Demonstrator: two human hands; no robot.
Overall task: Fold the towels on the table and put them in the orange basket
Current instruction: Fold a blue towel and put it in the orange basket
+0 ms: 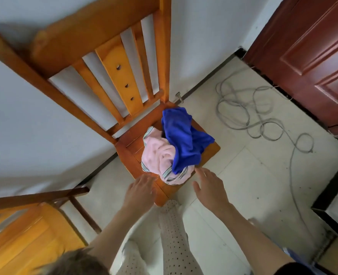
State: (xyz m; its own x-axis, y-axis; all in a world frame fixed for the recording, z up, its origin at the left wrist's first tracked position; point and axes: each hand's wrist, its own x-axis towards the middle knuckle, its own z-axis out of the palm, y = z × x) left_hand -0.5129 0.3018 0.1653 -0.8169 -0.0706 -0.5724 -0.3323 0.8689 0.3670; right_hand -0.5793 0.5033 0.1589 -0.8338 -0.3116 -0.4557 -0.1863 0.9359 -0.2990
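Both hands reach out with fingers spread, holding nothing: the left hand [141, 190] blurred, the right hand [209, 187] clearer. Just beyond their fingertips a crumpled pink towel [158, 155] lies half hidden under a blue towel [184, 135] on the chair seat [132, 141].

Left hand [142, 190] motion-blurred at the fingertips; touching the chair seat [133, 144] or not, can't tell. Pink towel [158, 155] partly covered by blue towel [184, 139] along the seat's right edge. Second chair [25, 235] cut off by left and bottom edges. Door [312, 56] cropped at right edge. Cable [263, 116] end lost near lower right.
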